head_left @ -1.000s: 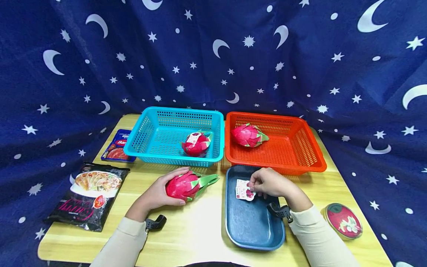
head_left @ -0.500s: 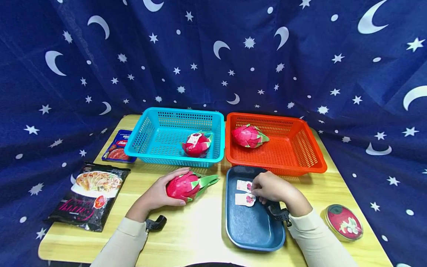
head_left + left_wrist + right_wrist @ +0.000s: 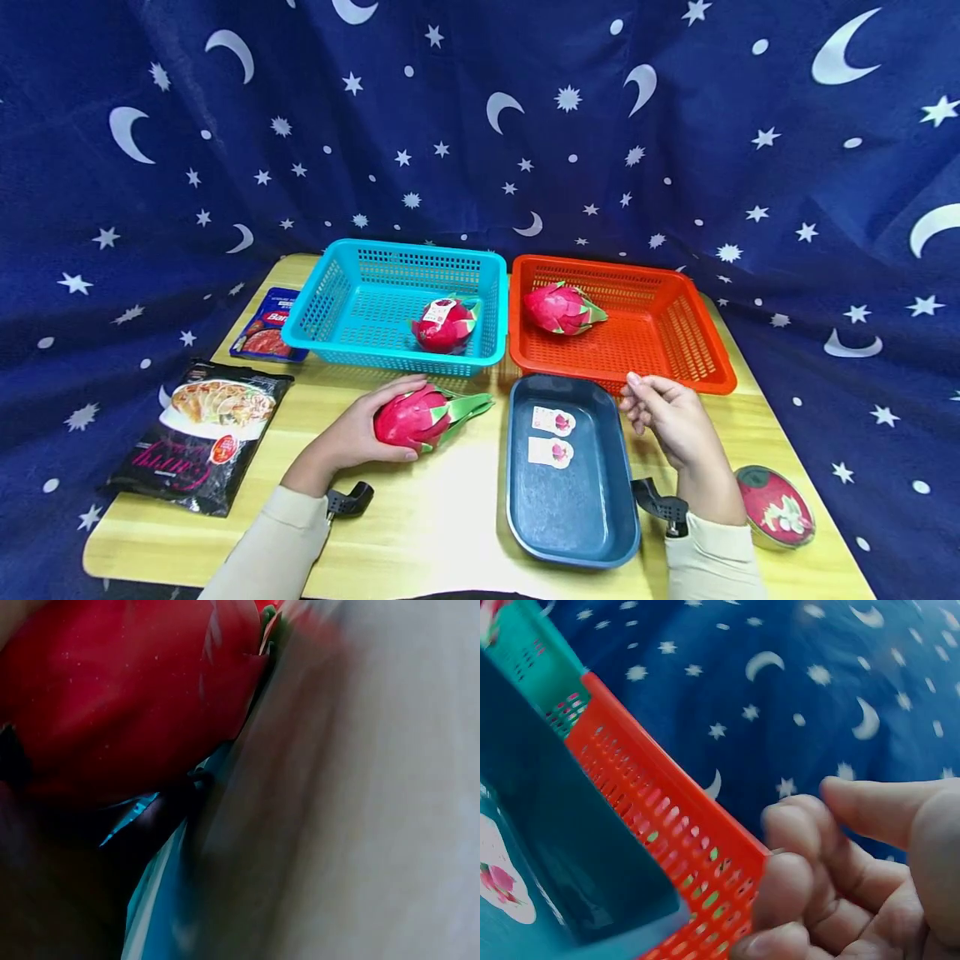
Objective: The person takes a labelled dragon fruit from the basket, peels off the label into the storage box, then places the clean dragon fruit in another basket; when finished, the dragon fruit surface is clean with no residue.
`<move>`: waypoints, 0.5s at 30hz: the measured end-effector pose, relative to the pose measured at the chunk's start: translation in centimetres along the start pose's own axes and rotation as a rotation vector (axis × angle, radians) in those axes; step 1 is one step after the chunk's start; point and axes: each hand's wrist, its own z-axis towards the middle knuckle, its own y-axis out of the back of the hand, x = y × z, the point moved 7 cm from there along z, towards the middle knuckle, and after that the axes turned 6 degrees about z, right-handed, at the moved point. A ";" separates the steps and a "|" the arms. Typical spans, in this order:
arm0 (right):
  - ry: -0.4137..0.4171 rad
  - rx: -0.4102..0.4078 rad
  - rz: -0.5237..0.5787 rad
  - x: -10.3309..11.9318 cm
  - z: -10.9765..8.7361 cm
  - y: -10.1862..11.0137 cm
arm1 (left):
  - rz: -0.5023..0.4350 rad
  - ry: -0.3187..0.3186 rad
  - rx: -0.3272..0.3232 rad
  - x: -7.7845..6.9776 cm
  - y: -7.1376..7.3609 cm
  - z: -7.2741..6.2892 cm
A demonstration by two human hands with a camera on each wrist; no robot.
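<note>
My left hand (image 3: 366, 425) grips a dragon fruit (image 3: 412, 419) on the table, fingers over its far side and thumb along its near side; its green leafy tip points right. Its red skin (image 3: 135, 697) fills much of the left wrist view. Two white labels, an upper label (image 3: 553, 421) and a lower label (image 3: 550, 452), each with a dragon fruit picture, lie in a dark blue tray (image 3: 573, 517). Just right of that tray my right hand (image 3: 678, 421) is raised, its fingers loosely curled. In the right wrist view nothing shows between the thumb and fingers (image 3: 791, 829).
Behind stand a turquoise basket (image 3: 367, 360) holding a labelled dragon fruit (image 3: 444, 327) and a red basket (image 3: 645, 350) holding another dragon fruit (image 3: 561, 308). A black food bag (image 3: 202, 437) and a blue packet (image 3: 268, 327) lie left. A round tin (image 3: 776, 504) stands at right.
My right hand has left the labels and moved right, out of the tray. The labels, overlapping at first, now lie apart one above the other. The left hand keeps its hold.
</note>
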 end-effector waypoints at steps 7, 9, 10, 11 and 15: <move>-0.065 -0.025 0.456 -3.2 0.0 1.9 | 0.027 0.020 -0.023 0.3 0.2 -0.1; -0.075 -0.027 0.482 -3.7 0.1 1.9 | 0.022 0.017 -0.024 0.4 0.1 -0.1; -0.087 -0.035 0.500 -4.0 0.1 1.9 | 0.020 0.016 -0.023 0.4 0.1 -0.1; -0.101 -0.057 0.521 -4.2 0.1 1.9 | 0.017 0.017 -0.022 0.4 0.0 -0.1; -0.188 -0.172 0.748 -5.3 0.0 2.3 | 0.014 0.021 -0.020 0.3 -0.1 -0.1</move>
